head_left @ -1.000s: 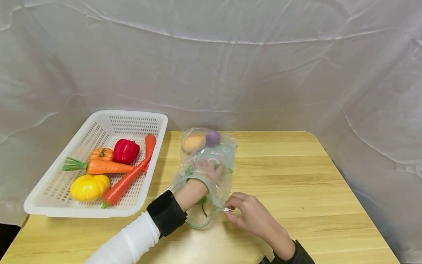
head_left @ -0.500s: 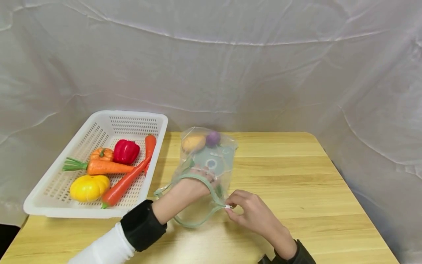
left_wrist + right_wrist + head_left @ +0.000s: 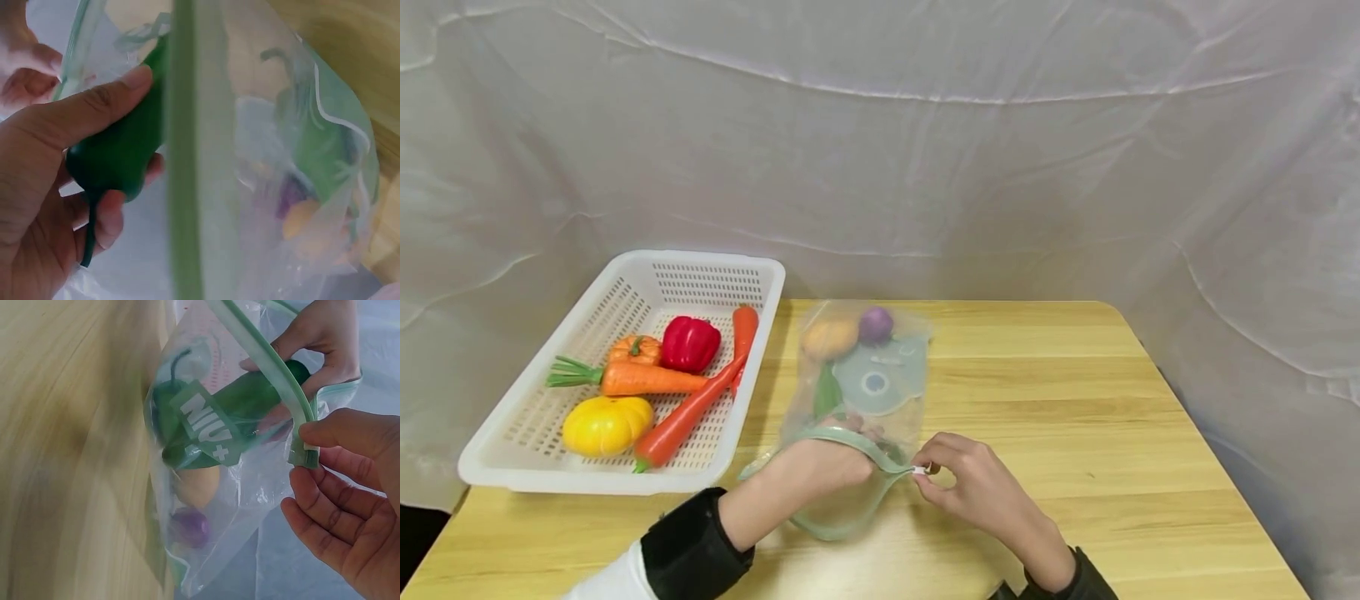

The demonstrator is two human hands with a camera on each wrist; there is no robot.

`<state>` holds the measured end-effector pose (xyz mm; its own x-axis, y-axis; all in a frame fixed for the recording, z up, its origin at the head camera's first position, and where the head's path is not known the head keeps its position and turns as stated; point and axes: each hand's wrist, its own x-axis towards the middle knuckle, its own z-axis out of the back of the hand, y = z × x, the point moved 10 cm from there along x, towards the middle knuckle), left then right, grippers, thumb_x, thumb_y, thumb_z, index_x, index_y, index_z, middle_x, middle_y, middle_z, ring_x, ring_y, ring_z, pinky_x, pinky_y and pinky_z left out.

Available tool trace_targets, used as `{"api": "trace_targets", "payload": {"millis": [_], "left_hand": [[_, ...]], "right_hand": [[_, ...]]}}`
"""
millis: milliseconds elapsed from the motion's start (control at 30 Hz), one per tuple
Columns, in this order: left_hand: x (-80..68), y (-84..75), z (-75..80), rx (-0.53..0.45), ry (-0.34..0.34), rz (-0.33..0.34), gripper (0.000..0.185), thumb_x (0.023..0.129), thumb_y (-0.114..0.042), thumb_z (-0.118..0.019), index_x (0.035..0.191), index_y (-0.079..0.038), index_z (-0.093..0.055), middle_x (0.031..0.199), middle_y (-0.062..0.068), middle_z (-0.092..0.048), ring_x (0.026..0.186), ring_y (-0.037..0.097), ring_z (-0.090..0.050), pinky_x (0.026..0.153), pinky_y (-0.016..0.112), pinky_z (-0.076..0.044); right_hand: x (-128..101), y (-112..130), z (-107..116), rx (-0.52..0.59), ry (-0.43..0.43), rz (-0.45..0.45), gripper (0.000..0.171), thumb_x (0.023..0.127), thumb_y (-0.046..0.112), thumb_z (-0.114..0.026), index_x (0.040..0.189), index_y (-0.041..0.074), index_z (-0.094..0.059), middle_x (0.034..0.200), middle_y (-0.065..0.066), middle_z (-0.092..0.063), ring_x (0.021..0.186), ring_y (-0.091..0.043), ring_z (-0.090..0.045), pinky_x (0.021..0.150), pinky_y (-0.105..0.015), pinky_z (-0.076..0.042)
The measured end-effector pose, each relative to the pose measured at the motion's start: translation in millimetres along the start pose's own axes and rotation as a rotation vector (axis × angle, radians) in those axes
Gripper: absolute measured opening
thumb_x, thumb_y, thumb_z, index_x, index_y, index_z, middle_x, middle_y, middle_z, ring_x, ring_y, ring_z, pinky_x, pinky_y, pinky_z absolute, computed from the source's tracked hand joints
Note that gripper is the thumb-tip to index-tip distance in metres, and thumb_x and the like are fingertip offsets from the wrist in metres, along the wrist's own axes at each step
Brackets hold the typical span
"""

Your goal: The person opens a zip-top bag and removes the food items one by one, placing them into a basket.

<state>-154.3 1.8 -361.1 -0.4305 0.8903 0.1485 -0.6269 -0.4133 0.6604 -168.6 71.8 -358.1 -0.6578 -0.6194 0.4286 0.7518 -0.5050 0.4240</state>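
Green vegetable (image 3: 119,150): held in left grip (image 3: 37,187); clear bag (image 3: 278,372) around it, corner (image 3: 304,457) pinched in right grip (image 3: 973,483), presumably for steadiness.

In the head view, even, diffuse light is spread across the scene; pale glare is reflected by the near edge of the table (image 3: 1037,408). In the dimmer left wrist view, the bag rim (image 3: 183,187) is blurred. In the right wrist view, soft shadows are cast on the wood and highlights are reflected by the clear bag (image 3: 256,487).
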Motion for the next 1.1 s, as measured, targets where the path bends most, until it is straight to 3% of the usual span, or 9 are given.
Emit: {"api": "trace_targets", "payload": {"millis": [100, 200, 333, 500, 667, 733, 833, 933, 1100], "left_hand": [[2.0, -11.1, 4.9, 0.092, -0.033, -0.05, 0.01, 0.083, -0.025, -0.059, 0.075, -0.027, -0.064, 0.074, -0.013, -0.061, 0.065, 0.004, -0.052, 0.056, 0.018, -0.043], [6.4, -16.3, 7.3, 0.113, -0.019, -0.04, 0.017, 0.08, -0.023, -0.061, 0.064, -0.025, -0.06, 0.062, -0.014, -0.056, 0.059, 0.004, -0.045, 0.053, 0.02, -0.037], [14.1, -19.7, 10.2, 0.026, 0.047, 0.023, 0.014, 0.078, -0.026, -0.064, 0.065, -0.027, -0.063, 0.061, -0.015, -0.057, 0.054, 0.001, -0.045, 0.05, 0.017, -0.035], [18.8, -29.1, 15.0, -0.023, 0.155, 0.042, 0.016, 0.081, -0.032, -0.062, 0.065, -0.031, -0.062, 0.061, -0.02, -0.055, 0.052, -0.003, -0.042, 0.048, 0.013, -0.032], [10.8, -20.1, 19.2, -0.348, 0.247, 0.139, 0.025, 0.081, -0.041, -0.064, 0.065, -0.022, -0.062, 0.059, -0.013, -0.055, 0.05, 0.0, -0.046, 0.045, 0.014, -0.038], [6.4, -16.4, 24.4, -0.473, 0.237, 0.143, 0.03, 0.081, -0.046, -0.064, 0.068, -0.018, -0.062, 0.06, -0.01, -0.055, 0.052, 0.002, -0.049, 0.047, 0.015, -0.041], [-1.0, -12.0, 33.6, -0.551, 0.197, 0.077, 0.033, 0.08, -0.05, -0.064, 0.076, -0.017, -0.063, 0.064, -0.009, -0.056, 0.058, 0.003, -0.053, 0.054, 0.016, -0.044], [-9.4, -2.0, 36.1, -0.623, 0.149, 0.037, 0.037, 0.076, -0.053, -0.068, 0.092, -0.02, -0.064, 0.078, -0.009, -0.061, 0.068, 0.004, -0.058, 0.065, 0.018, -0.048], [-25.9, 26.9, 21.8, -0.798, 0.071, 0.103, 0.047, 0.072, -0.036, -0.076, 0.114, -0.022, -0.06, 0.103, -0.009, -0.06, 0.088, 0.009, -0.06, 0.081, 0.026, -0.051]], "right_hand": [[-0.8, -0.9, 0.6, -0.015, -0.025, -0.001, 0.01, 0.074, 0.005, -0.072, 0.079, 0.012, -0.067, 0.076, 0.007, -0.063, 0.067, -0.002, -0.055, 0.062, -0.009, -0.044], [-1.4, -1.6, 2.0, -0.021, -0.05, -0.002, 0.013, 0.072, 0.004, -0.073, 0.079, 0.012, -0.067, 0.076, 0.007, -0.063, 0.067, -0.002, -0.055, 0.061, -0.011, -0.045], [-2.4, -3.1, 4.9, -0.027, -0.083, -0.009, 0.016, 0.069, 0.002, -0.074, 0.079, 0.012, -0.068, 0.077, 0.006, -0.064, 0.066, -0.003, -0.056, 0.06, -0.011, -0.045], [-3.9, -3.6, 8.4, -0.029, -0.12, -0.003, 0.017, 0.067, 0.001, -0.075, 0.078, 0.011, -0.068, 0.077, 0.005, -0.065, 0.065, -0.004, -0.056, 0.06, -0.008, -0.044], [-6.0, -3.2, 11.2, -0.002, -0.145, 0.007, 0.02, 0.066, -0.002, -0.075, 0.079, 0.011, -0.067, 0.078, 0.004, -0.065, 0.065, -0.005, -0.056, 0.062, -0.006, -0.043], [-6.6, -2.6, 12.7, 0.019, -0.153, 0.009, 0.02, 0.066, -0.002, -0.075, 0.08, 0.011, -0.067, 0.078, 0.004, -0.065, 0.065, -0.005, -0.056, 0.063, -0.006, -0.043], [-6.3, -0.2, 14.7, 0.052, -0.158, 0.02, 0.021, 0.068, -0.002, -0.075, 0.081, 0.011, -0.068, 0.08, 0.004, -0.065, 0.066, -0.006, -0.057, 0.064, -0.006, -0.044], [-4.9, 2.8, 18.7, 0.072, -0.175, 0.034, 0.021, 0.069, -0.003, -0.074, 0.083, 0.011, -0.068, 0.081, 0.003, -0.065, 0.067, -0.007, -0.058, 0.065, -0.007, -0.045], [-2.2, 4.9, 29.0, 0.08, -0.232, 0.045, 0.024, 0.066, -0.007, -0.074, 0.085, 0.008, -0.068, 0.082, 0.001, -0.066, 0.069, -0.008, -0.058, 0.067, -0.008, -0.046]]}}
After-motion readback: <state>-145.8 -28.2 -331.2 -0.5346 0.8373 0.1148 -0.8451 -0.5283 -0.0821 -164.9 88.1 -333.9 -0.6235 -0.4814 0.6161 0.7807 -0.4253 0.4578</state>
